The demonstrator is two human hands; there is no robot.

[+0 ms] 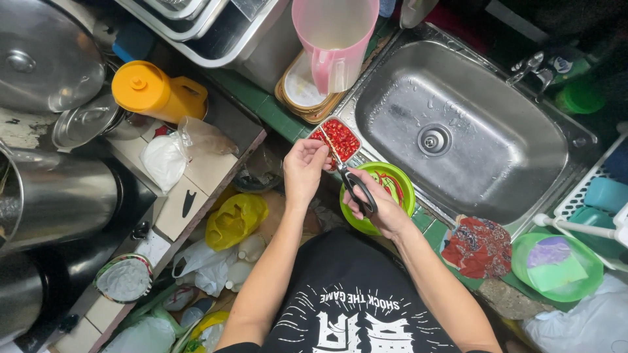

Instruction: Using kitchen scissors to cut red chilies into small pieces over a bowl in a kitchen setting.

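Scissors with black handles (353, 183) sit tight in the right hand (379, 206); the left hand (302, 167) pinches a red chili (322, 135) over a small tub of cut red chili (340, 138).

One head-worn camera looks steeply down, close over the sink (458, 131) edge.

Two hands work here, the left hand (303, 171) and the right hand (375, 202), sharing one pair of scissors (350, 178). One small tray of cut red chillies (338, 138) sits by one steel sink (458, 124). Two green bowls show: the near green bowl (400, 183) and the right green bowl (523, 252). One pink jug (333, 39) and one yellow jug (154, 90) stand far.
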